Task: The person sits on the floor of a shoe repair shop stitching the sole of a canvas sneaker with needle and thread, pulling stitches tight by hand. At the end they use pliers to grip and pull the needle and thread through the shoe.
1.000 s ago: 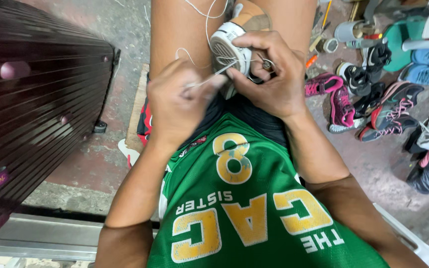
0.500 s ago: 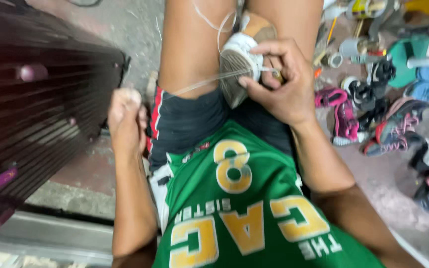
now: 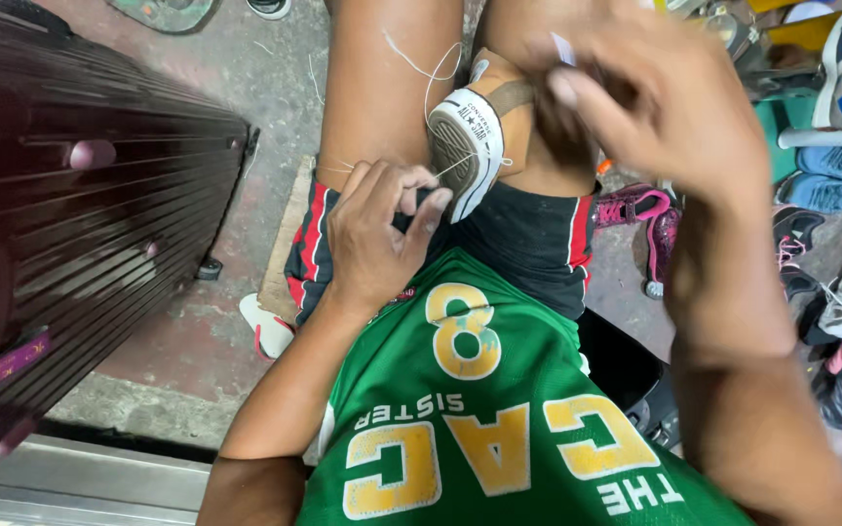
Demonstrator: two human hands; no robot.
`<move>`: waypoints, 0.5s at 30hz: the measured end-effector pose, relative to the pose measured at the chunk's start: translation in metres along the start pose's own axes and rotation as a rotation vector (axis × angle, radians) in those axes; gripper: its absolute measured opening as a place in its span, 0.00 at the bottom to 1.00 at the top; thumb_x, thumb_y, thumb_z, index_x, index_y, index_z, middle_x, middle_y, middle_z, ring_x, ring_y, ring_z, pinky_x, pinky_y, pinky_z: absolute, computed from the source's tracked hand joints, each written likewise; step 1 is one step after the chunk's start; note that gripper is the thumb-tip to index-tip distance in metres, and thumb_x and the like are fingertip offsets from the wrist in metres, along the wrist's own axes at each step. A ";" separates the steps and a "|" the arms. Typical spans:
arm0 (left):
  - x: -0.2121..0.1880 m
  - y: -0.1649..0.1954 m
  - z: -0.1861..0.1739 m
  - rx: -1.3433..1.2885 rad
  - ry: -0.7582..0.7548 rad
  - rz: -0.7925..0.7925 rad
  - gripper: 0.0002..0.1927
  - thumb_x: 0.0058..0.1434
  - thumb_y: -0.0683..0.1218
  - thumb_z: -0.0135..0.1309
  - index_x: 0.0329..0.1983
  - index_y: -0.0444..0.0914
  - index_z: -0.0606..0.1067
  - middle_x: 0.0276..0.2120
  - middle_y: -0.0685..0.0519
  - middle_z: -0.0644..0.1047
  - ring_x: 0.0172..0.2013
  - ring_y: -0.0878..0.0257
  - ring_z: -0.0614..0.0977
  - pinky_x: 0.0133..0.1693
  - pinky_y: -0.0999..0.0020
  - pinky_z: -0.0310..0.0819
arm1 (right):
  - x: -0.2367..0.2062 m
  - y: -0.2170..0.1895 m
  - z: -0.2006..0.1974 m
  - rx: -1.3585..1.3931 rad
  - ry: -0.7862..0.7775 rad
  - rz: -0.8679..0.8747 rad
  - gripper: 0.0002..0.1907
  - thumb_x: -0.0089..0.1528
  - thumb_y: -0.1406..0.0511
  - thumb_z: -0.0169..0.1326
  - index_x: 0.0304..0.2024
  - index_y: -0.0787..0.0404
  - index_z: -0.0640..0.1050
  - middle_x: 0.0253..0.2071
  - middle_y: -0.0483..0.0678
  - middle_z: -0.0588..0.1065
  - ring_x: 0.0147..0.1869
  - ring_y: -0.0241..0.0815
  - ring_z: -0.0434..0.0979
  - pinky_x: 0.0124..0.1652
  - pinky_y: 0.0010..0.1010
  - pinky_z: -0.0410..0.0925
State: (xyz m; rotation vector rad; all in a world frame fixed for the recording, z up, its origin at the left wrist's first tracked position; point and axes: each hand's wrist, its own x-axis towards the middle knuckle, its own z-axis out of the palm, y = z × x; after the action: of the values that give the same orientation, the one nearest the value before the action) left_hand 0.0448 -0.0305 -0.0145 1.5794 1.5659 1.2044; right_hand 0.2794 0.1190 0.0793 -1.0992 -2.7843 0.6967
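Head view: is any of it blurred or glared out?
Head view: the right hand is motion-smeared, its fingers soft-edged; the left hand, the thread and the sneaker between the knees are sharp; lighting is even daylight, no glare; edges bend slightly from the wide lens.

stained concrete floor (image 3: 246, 88), scattered shoes (image 3: 635, 209)

A makeshift shoe-repair spot at ground level: a bare concrete floor (image 3: 246, 88), a heap of worn sneakers (image 3: 811, 263) piled on the right, a dark ribbed metal case (image 3: 80, 214) on the left, and a sneaker (image 3: 475, 136) with loose thread clamped between the knees
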 end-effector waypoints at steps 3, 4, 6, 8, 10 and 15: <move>0.003 -0.001 0.004 -0.030 0.016 -0.005 0.09 0.66 0.44 0.63 0.36 0.38 0.74 0.29 0.52 0.72 0.31 0.56 0.73 0.36 0.60 0.68 | 0.056 0.022 0.016 0.052 -0.032 -0.172 0.13 0.69 0.66 0.56 0.55 0.62 0.80 0.46 0.55 0.80 0.46 0.55 0.80 0.44 0.40 0.71; 0.004 -0.001 0.006 -0.045 0.020 0.001 0.09 0.66 0.44 0.63 0.36 0.37 0.74 0.30 0.52 0.73 0.31 0.56 0.74 0.36 0.60 0.68 | 0.074 0.027 0.020 0.068 -0.123 -0.155 0.14 0.66 0.65 0.57 0.54 0.61 0.80 0.43 0.55 0.79 0.42 0.55 0.80 0.41 0.41 0.71; 0.008 -0.002 0.008 -0.063 0.025 0.005 0.09 0.66 0.44 0.63 0.36 0.37 0.73 0.30 0.52 0.74 0.31 0.56 0.74 0.36 0.60 0.68 | 0.103 0.036 0.022 0.084 -0.270 -0.156 0.14 0.62 0.64 0.59 0.48 0.62 0.79 0.39 0.54 0.79 0.38 0.54 0.80 0.37 0.41 0.71; 0.009 -0.002 0.009 -0.061 0.033 -0.001 0.09 0.65 0.44 0.63 0.36 0.37 0.73 0.29 0.53 0.73 0.31 0.56 0.73 0.35 0.60 0.67 | 0.118 0.036 0.027 0.087 -0.383 -0.200 0.14 0.58 0.61 0.61 0.40 0.63 0.78 0.36 0.52 0.78 0.37 0.51 0.80 0.38 0.40 0.72; 0.011 -0.003 0.008 -0.061 0.045 -0.021 0.10 0.64 0.44 0.64 0.35 0.37 0.73 0.28 0.52 0.72 0.30 0.55 0.73 0.35 0.60 0.67 | 0.120 0.035 0.032 -0.017 -0.362 -0.193 0.12 0.61 0.62 0.61 0.40 0.63 0.79 0.36 0.53 0.78 0.37 0.53 0.79 0.37 0.41 0.71; 0.012 -0.005 0.005 -0.062 0.040 -0.045 0.12 0.63 0.44 0.65 0.33 0.37 0.72 0.26 0.52 0.70 0.30 0.55 0.72 0.34 0.59 0.66 | 0.106 0.040 0.035 -0.158 -0.223 -0.149 0.11 0.67 0.61 0.59 0.41 0.65 0.80 0.31 0.58 0.77 0.32 0.53 0.77 0.32 0.41 0.69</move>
State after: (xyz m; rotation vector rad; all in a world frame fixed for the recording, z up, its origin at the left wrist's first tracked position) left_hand 0.0456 -0.0169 -0.0186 1.4817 1.5658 1.2545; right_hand 0.2176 0.2014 0.0196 -0.8721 -3.1185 0.6273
